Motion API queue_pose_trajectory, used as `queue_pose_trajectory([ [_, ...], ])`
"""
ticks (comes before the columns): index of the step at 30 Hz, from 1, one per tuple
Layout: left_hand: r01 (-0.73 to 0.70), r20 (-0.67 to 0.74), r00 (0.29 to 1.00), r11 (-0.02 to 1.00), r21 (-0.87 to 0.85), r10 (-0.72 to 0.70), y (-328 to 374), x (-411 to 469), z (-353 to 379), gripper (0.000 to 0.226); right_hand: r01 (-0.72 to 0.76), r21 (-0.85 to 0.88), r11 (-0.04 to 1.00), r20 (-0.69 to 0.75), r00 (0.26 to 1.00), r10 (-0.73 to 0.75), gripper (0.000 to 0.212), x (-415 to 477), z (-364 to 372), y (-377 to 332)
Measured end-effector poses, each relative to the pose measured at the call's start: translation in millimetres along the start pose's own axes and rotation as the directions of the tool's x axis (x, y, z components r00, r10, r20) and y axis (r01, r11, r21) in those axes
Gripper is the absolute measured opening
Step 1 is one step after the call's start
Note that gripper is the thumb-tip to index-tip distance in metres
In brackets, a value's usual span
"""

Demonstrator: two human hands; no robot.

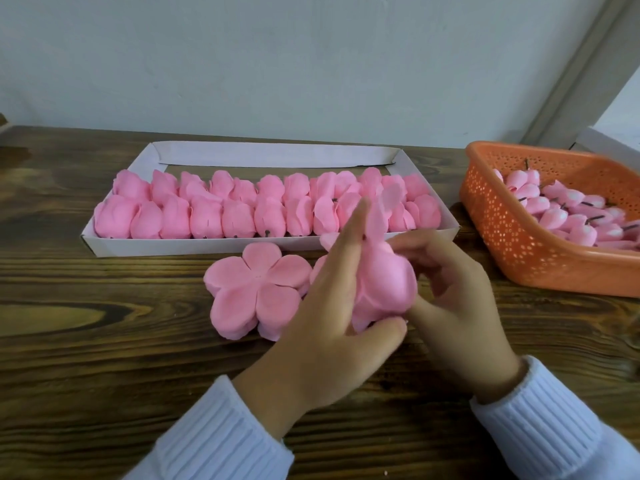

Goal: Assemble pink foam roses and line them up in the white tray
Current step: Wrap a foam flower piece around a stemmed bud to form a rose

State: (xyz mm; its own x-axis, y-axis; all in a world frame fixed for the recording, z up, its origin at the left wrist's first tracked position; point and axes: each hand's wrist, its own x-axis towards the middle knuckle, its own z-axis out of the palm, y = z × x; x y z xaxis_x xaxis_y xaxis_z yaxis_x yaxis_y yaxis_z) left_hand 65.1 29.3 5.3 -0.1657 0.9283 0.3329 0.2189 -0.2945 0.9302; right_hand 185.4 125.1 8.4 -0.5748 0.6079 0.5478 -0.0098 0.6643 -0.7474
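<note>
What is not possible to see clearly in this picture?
Head view:
- unfinished rose: its centre is covered by the left hand and right hand holding it.
- orange basket: cut by the right edge, so the buds cannot be counted.
- white tray: fingers and a raised petal hide some roses.

Tray [173, 245] of roses [207, 216] at back of table [104, 341], basket [512, 237] of buds [561, 216] to its right, petal stack [252, 289] before tray.

wooden table [104, 341] | white tray [207, 245] (far side) | orange basket [502, 230] right | petal stack [252, 289] near
</note>
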Motion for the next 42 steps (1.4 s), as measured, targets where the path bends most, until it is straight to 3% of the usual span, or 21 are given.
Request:
queue_pose_trajectory([
  [3,-0.25,0.035,0.968,0.941,0.229,0.248,0,0,-1,0.087,-0.075,0.239,0.968,0.057,0.996,0.063,0.03,0,3,-6],
  [5,-0.301,-0.006,0.952,0.938,0.174,0.306,3,3,1,0.075,-0.129,0.36,0.924,0.059,0.992,0.115,0.029,0,4,-8],
  [8,-0.352,-0.215,0.914,0.936,0.005,0.344,8,4,1,0.054,-0.212,0.404,0.89,0.06,0.977,0.206,0.03,0,4,-6],
  [11,-0.361,-0.408,0.856,0.932,-0.032,0.318,10,4,-4,0.04,-0.258,0.42,0.87,0.145,0.966,0.216,0.026,0,5,-5],
  [13,-0.348,-0.461,0.842,0.935,-0.067,0.28,12,5,-8,0.034,-0.283,0.435,0.854,0.22,0.954,0.204,0.027,-1,7,-6],
  [17,-0.308,-0.398,0.878,0.951,-0.041,0.267,16,4,-5,0.027,-0.395,0.537,0.745,0.301,0.915,0.267,0.042,-1,12,-7],
  [21,-0.309,-0.349,0.898,0.949,-0.069,0.267,18,5,-1,0.03,-0.522,0.646,0.557,0.398,0.853,0.337,0.068,1,13,-11],
  [27,-0.304,-0.271,0.919,0.952,-0.028,0.285,20,3,2,0.046,-0.605,0.689,0.398,0.562,0.794,0.233,0.078,2,12,-16],
  [30,-0.269,-0.235,0.937,0.963,-0.022,0.257,21,3,4,0.05,-0.615,0.668,0.419,0.567,0.785,0.249,0.057,0,13,-19],
  [33,-0.253,-0.219,0.945,0.967,-0.023,0.242,21,3,4,0.05,-0.624,0.668,0.404,0.575,0.779,0.252,0.06,0,13,-19],
  [38,-0.241,-0.334,0.91,0.969,0.05,0.244,15,1,2,0.04,-0.656,0.67,0.347,0.597,0.754,0.273,0.04,-1,10,-19],
  [40,-0.214,-0.408,0.885,0.974,0.069,0.223,11,1,-1,0.038,-0.642,0.644,0.415,0.536,0.766,0.353,0.031,0,10,-16],
  [42,-0.164,-0.455,0.872,0.984,0.075,0.18,9,3,-3,0.038,-0.531,0.582,0.615,0.345,0.847,0.405,0.02,1,9,-12],
])
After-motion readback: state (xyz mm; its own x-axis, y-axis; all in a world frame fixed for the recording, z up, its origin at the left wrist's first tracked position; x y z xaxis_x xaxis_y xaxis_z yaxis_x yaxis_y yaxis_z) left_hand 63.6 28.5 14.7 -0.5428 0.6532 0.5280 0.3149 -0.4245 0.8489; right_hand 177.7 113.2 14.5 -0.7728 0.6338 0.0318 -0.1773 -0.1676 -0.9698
